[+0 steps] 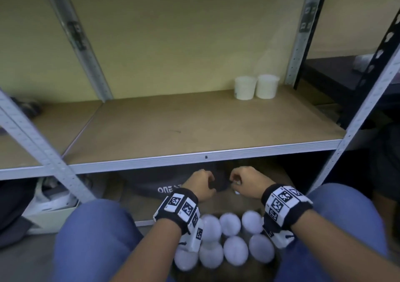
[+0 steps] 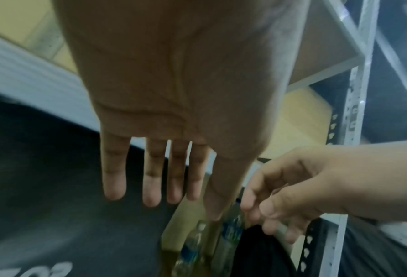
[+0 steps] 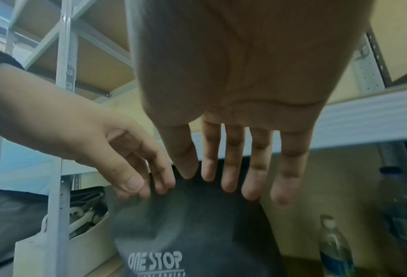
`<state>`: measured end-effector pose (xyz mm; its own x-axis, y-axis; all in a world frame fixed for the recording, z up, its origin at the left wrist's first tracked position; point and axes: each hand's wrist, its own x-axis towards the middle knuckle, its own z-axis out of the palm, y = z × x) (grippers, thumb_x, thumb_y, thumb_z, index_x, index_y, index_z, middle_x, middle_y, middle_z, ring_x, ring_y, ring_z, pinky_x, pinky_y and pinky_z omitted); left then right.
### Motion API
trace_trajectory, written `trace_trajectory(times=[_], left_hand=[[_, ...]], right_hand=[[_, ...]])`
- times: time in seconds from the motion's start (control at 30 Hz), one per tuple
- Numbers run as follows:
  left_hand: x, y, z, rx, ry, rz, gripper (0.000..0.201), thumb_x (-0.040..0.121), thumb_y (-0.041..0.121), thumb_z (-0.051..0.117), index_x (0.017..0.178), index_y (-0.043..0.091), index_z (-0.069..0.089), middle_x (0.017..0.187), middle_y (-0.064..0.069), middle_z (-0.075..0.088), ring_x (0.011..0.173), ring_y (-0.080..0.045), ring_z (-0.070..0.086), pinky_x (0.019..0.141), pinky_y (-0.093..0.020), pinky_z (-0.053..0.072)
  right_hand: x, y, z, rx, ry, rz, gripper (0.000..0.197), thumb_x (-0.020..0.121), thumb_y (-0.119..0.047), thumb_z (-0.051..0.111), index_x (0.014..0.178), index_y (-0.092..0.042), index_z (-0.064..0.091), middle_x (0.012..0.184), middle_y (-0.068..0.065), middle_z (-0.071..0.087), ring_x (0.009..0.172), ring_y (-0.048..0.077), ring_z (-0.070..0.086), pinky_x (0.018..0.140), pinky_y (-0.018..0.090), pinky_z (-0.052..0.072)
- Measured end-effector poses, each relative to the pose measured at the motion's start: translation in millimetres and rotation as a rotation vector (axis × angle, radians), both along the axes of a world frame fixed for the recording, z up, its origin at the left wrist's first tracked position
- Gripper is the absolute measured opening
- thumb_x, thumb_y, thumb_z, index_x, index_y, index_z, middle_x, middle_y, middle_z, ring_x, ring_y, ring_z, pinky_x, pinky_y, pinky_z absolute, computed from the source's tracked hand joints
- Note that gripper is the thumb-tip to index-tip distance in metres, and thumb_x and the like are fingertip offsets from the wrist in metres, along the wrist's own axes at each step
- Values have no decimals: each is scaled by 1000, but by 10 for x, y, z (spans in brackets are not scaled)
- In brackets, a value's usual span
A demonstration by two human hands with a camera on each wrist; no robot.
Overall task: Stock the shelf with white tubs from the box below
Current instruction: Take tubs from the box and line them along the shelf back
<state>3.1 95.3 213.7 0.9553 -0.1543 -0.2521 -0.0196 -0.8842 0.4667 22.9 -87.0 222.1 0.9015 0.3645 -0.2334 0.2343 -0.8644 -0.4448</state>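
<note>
Two white tubs (image 1: 245, 87) (image 1: 266, 86) stand side by side at the back right of the brown shelf board (image 1: 173, 125). Between my knees, a cardboard box (image 1: 229, 274) holds several white tubs (image 1: 234, 249), seen from above. My left hand (image 1: 202, 185) (image 2: 164, 196) and right hand (image 1: 242, 181) (image 3: 228, 183) hover close together just under the shelf's front edge (image 1: 194, 158), beyond the box. Both are empty, with fingers relaxed. The right hand (image 2: 264, 215) shows in the left wrist view, and the left hand (image 3: 145, 187) in the right wrist view.
A dark bag (image 1: 164, 186) printed ONE STOP lies under the shelf behind my hands. Water bottles (image 3: 335, 247) stand to its right and a cream bin (image 1: 54, 208) to its left. Grey uprights (image 1: 43, 151) (image 1: 357, 119) frame the bay.
</note>
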Motion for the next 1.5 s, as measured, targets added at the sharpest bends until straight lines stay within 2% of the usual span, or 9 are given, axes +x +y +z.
trace_trajectory(times=[0.17,0.3,0.47,0.73,0.83,0.93,1.07,1.23,1.5], left_hand=[[-87,203,-468,7,156,98,54,78,21,69,129,14,53,132,-8,54,119,-24,55,101,-33,46],[-156,372,-815,54,238,164,62,78,28,72,133,11,48,136,-12,46,124,-28,50,103,-31,43],[-213,543,-1182,111,344,208,66,77,23,70,136,14,41,138,-11,44,127,-31,45,102,-36,44],[-336,560,-1597,283,391,203,94,74,32,74,148,20,17,152,-6,17,143,-29,19,112,-42,27],[-349,558,-1708,296,424,197,109,71,35,77,150,23,4,158,-7,3,146,-32,7,118,-47,14],[-334,568,-1843,306,446,192,115,68,34,79,150,27,-2,158,-5,-2,146,-32,5,118,-49,12],[-308,564,-1948,274,476,211,115,66,30,80,149,31,1,156,-3,3,144,-32,12,115,-46,24],[-296,547,-1971,284,427,235,97,72,23,75,147,29,14,154,-5,14,136,-32,27,107,-45,39],[-156,489,-1675,253,402,153,88,64,28,76,138,24,29,142,-8,30,135,-32,28,107,-46,38]], right_hand=[[20,198,-468,-23,89,36,25,85,-23,58,109,-16,61,110,4,63,101,21,60,87,32,50],[57,426,-845,-69,156,98,20,86,-22,57,103,-12,58,112,11,64,101,27,61,83,33,50],[48,648,-1304,-134,246,140,43,85,-26,61,123,-9,53,125,10,56,114,28,55,93,34,47],[-47,772,-1869,-185,276,146,71,80,-40,65,142,-22,35,144,3,36,131,27,38,108,37,36],[-88,842,-2002,-271,291,169,88,73,-49,68,145,-29,24,148,-1,26,136,30,29,106,42,38],[-119,893,-2092,-329,307,176,102,65,-56,72,146,-33,15,150,-2,20,134,31,29,102,45,40],[-132,918,-2221,-381,330,192,109,64,-52,76,148,-34,9,152,-1,16,134,31,29,102,46,40],[-167,968,-2254,-397,297,181,97,70,-39,74,146,-32,15,148,2,21,129,33,33,101,42,41],[-47,931,-1886,-390,315,165,98,63,-35,78,143,-30,22,143,2,24,132,32,34,103,43,42]])
